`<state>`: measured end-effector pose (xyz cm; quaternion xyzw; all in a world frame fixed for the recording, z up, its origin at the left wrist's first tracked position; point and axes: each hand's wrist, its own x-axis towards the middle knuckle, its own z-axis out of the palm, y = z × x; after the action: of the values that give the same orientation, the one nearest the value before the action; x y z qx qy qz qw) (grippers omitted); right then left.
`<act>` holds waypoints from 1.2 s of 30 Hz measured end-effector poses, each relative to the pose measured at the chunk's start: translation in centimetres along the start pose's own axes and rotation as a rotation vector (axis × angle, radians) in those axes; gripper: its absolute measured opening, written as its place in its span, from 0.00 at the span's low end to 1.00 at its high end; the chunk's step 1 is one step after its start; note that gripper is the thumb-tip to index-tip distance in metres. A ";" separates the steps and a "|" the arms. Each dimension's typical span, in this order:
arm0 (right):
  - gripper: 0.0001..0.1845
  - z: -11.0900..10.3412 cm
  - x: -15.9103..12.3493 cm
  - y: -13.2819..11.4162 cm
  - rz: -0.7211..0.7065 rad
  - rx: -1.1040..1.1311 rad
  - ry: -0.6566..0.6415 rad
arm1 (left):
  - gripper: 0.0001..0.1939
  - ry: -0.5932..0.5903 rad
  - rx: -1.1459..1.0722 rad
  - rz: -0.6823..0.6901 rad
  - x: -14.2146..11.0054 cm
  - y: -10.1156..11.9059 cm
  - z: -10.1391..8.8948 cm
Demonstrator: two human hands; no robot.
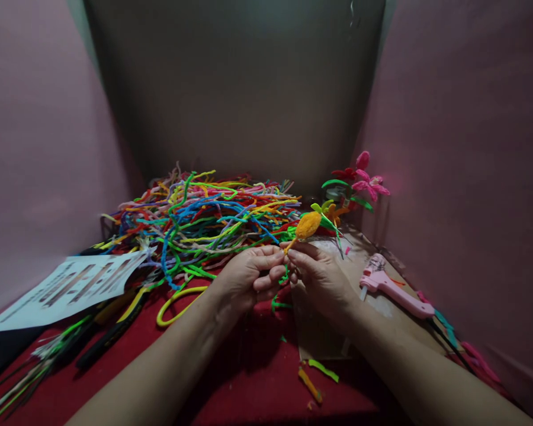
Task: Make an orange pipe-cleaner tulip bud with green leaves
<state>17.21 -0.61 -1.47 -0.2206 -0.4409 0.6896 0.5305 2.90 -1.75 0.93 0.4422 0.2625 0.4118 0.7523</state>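
Orange fuzzy petal (308,225) is up over the red-covered desk (249,367), between pink walls (462,148); on my feed, left hand (251,275) and right hand (324,278) curl nearly closed, pinching its thin stem (289,245).

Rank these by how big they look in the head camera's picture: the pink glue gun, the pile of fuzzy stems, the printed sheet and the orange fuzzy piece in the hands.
1. Pile of fuzzy stems
2. Printed sheet
3. Pink glue gun
4. Orange fuzzy piece, clearly smallest
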 end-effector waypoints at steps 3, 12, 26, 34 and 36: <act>0.06 0.2 0.0 -0.1 0.009 0.065 -0.019 | 0.05 -0.018 0.004 -0.033 -0.1 0.1 0.1; 0.06 0.2 0.2 0.0 -0.036 0.043 0.167 | 0.09 0.480 1.250 0.482 -0.1 -1.2 1.5; 0.08 -0.1 0.1 0.0 -0.021 -0.057 0.023 | 0.11 0.455 1.126 0.435 -0.2 -0.7 1.4; 0.07 0.1 0.1 -0.4 -0.005 0.023 -0.060 | 0.08 0.012 0.147 0.054 -0.5 0.1 0.9; 0.06 0.1 0.1 -0.4 -0.018 0.049 -0.067 | 0.08 -0.043 0.115 0.036 -0.4 0.1 0.6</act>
<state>17.32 -0.55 -1.06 -0.1803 -0.4433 0.7025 0.5268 3.15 -2.33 1.30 0.4983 0.2614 0.4000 0.7234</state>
